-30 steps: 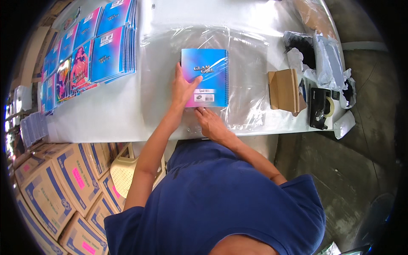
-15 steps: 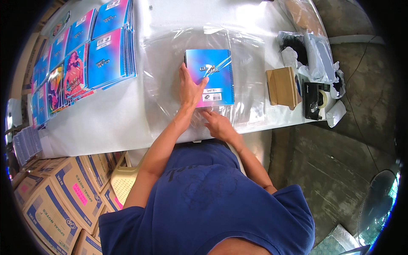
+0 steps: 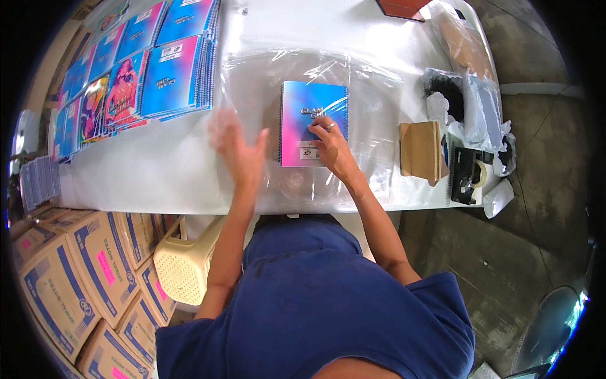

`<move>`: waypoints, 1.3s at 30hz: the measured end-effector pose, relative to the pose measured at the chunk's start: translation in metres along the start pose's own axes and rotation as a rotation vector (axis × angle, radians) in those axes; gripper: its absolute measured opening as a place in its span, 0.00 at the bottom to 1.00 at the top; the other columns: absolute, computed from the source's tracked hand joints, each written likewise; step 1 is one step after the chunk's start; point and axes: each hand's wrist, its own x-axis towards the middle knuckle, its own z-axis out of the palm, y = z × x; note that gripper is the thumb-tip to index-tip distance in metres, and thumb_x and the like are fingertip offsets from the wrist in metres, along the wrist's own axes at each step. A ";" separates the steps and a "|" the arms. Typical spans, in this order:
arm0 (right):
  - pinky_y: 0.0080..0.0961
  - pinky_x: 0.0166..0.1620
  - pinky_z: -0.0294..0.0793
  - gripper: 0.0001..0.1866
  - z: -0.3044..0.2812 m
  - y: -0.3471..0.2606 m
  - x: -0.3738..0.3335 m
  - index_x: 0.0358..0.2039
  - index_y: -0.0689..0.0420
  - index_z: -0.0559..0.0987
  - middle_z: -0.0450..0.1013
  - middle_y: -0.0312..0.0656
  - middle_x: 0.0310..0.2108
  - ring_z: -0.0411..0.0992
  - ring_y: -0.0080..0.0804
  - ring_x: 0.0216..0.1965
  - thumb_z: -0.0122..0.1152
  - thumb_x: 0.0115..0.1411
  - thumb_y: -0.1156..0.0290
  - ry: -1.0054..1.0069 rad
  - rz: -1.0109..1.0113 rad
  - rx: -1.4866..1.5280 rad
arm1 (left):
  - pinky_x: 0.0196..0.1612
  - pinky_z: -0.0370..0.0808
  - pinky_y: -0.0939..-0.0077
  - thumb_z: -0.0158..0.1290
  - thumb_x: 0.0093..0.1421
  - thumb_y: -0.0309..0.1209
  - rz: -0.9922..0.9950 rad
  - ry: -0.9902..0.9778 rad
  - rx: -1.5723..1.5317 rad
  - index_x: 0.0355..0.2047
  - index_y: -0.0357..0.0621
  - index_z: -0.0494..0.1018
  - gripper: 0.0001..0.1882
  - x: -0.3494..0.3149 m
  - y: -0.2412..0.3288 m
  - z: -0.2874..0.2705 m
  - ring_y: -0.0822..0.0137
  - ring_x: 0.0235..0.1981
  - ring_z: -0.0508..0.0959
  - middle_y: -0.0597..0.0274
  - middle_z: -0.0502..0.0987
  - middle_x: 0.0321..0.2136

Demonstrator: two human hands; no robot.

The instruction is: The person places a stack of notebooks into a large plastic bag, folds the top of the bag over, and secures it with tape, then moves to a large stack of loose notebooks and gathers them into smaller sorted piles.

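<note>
A blue and pink spiral notebook (image 3: 297, 107) lies upright to me on a sheet of clear plastic film (image 3: 372, 95), in the middle of the table. Over the notebook's lower right part rests my right hand (image 3: 333, 150), its fingers curled and pinched together. Whether film or anything else is between those fingertips I cannot make out. Left of the notebook and apart from it, my left hand (image 3: 238, 151) is raised and smeared by motion, with its thumb spread from the fingers and nothing in it.
Stacks of similar notebooks (image 3: 170, 76) stand at the table's left. To the right are a folded cardboard piece (image 3: 420, 150), a black tape dispenser (image 3: 466, 177) and plastic bags (image 3: 476, 107). A reddish-brown object (image 3: 404, 9) lies at the far edge. Cartons (image 3: 101, 252) and a cream stool (image 3: 183, 268) stand below left.
My left hand has come off the notebook and swung left. My right hand has moved up from below the notebook's bottom edge onto its cover.
</note>
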 end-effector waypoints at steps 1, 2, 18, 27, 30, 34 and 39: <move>0.37 0.46 0.71 0.18 0.000 -0.001 0.000 0.41 0.65 0.74 0.66 0.47 0.47 0.68 0.47 0.47 0.58 0.48 0.88 0.000 0.002 -0.004 | 0.65 0.43 0.42 0.59 0.55 0.39 -0.153 0.032 -0.001 0.67 0.42 0.45 0.46 -0.008 -0.019 -0.008 0.45 0.65 0.54 0.45 0.50 0.66; 0.37 0.46 0.72 0.17 0.000 -0.003 0.002 0.41 0.65 0.74 0.66 0.47 0.47 0.68 0.48 0.47 0.58 0.48 0.88 -0.006 -0.004 -0.005 | 0.65 0.43 0.42 0.58 0.55 0.38 -0.216 -0.034 -0.080 0.67 0.43 0.45 0.45 -0.022 -0.040 -0.005 0.46 0.65 0.54 0.47 0.51 0.66; 0.42 0.47 0.70 0.18 0.002 0.006 0.006 0.40 0.64 0.71 0.63 0.55 0.49 0.67 0.54 0.47 0.62 0.48 0.84 -0.076 -0.030 0.016 | 0.64 0.50 0.46 0.45 0.64 0.31 -0.028 -0.096 0.313 0.66 0.53 0.53 0.30 -0.076 -0.059 0.029 0.52 0.63 0.61 0.56 0.67 0.59; 0.42 0.46 0.68 0.12 0.004 0.015 0.005 0.36 0.63 0.73 0.65 0.52 0.46 0.67 0.52 0.46 0.64 0.52 0.75 -0.039 -0.024 0.115 | 0.50 0.74 0.65 0.40 0.52 0.09 -0.339 -0.011 -0.790 0.66 0.50 0.53 0.40 -0.058 0.003 -0.028 0.58 0.58 0.69 0.50 0.66 0.59; 0.49 0.45 0.65 0.17 0.001 0.022 0.019 0.31 0.63 0.76 0.65 0.50 0.49 0.64 0.53 0.49 0.66 0.52 0.61 -0.250 0.148 0.362 | 0.51 0.74 0.71 0.42 0.47 0.09 0.269 -0.068 -0.464 0.64 0.51 0.57 0.42 -0.069 0.031 -0.032 0.59 0.56 0.71 0.55 0.66 0.60; 0.52 0.45 0.61 0.18 0.012 0.004 0.027 0.28 0.61 0.79 0.68 0.49 0.46 0.62 0.51 0.49 0.68 0.48 0.57 -0.297 0.294 0.188 | 0.61 0.67 0.65 0.46 0.44 0.12 0.635 -0.484 -0.285 0.58 0.53 0.67 0.38 -0.098 0.058 -0.011 0.61 0.56 0.71 0.68 0.71 0.55; 0.43 0.44 0.57 0.09 0.027 -0.004 0.021 0.22 0.61 0.76 0.70 0.45 0.43 0.62 0.46 0.46 0.64 0.42 0.69 -0.131 0.284 0.062 | 0.63 0.60 0.58 0.51 0.48 0.16 0.531 -0.354 -0.554 0.58 0.54 0.67 0.35 -0.065 0.043 -0.042 0.56 0.60 0.66 0.61 0.70 0.56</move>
